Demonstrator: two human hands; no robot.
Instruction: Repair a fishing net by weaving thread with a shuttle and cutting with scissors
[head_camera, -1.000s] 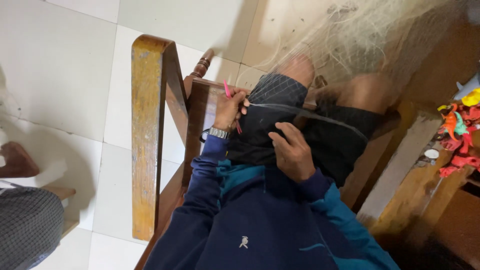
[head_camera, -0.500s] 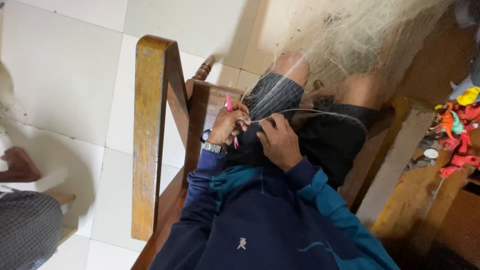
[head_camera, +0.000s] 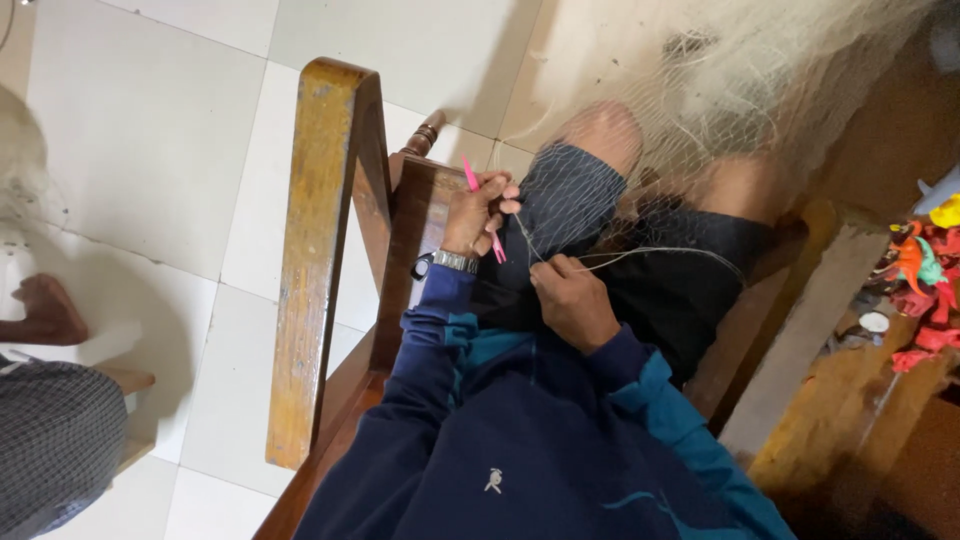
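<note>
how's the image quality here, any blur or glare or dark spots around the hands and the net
Head view: the left hand with the pink tool and the right hand are fairly sharp; the pale net is soft and washed out at the top right; the white floor tiles are bright with soft shadows, no hard glare; the lower right corner is dim; the frame is tilted.

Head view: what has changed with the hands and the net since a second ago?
The left hand with the pink tool rose slightly and closed toward the right hand, which shifted left along the grey cord, staying pinched on it. The cord's loop over the lap drew in shorter. Fishing net and wooden chair arm stayed put.
</note>
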